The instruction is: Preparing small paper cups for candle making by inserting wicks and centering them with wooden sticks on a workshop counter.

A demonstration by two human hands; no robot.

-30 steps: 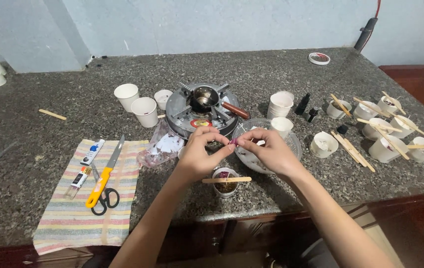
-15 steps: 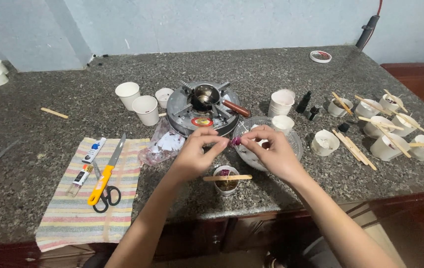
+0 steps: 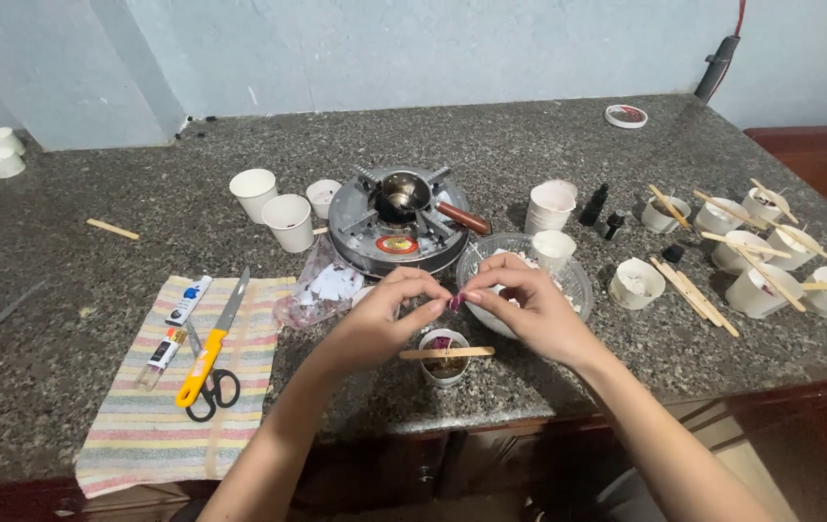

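My left hand (image 3: 384, 317) and my right hand (image 3: 526, 307) meet over the counter's front edge, fingertips pinching a small purple-pink piece (image 3: 455, 303) between them. Directly below sits a small white cup (image 3: 445, 359) with dark pinkish contents and a wooden stick (image 3: 446, 354) laid across its rim. Behind my right hand is a clear glass bowl (image 3: 573, 275) holding white flakes. A round metal stove (image 3: 397, 232) with a small pot and brown handle stands behind both hands.
A striped cloth (image 3: 157, 396) at left carries yellow-handled scissors (image 3: 206, 372), a knife and small tubes. White paper cups (image 3: 273, 205) stand left of the stove; several more cups with wooden sticks (image 3: 757, 256) fill the right. Small dark bottles (image 3: 594, 206) and a tape roll (image 3: 625, 116) lie behind.
Both hands stay together above the small cup, fingers working the purple-pink piece with only slight shifts. Nothing else on the counter has moved.
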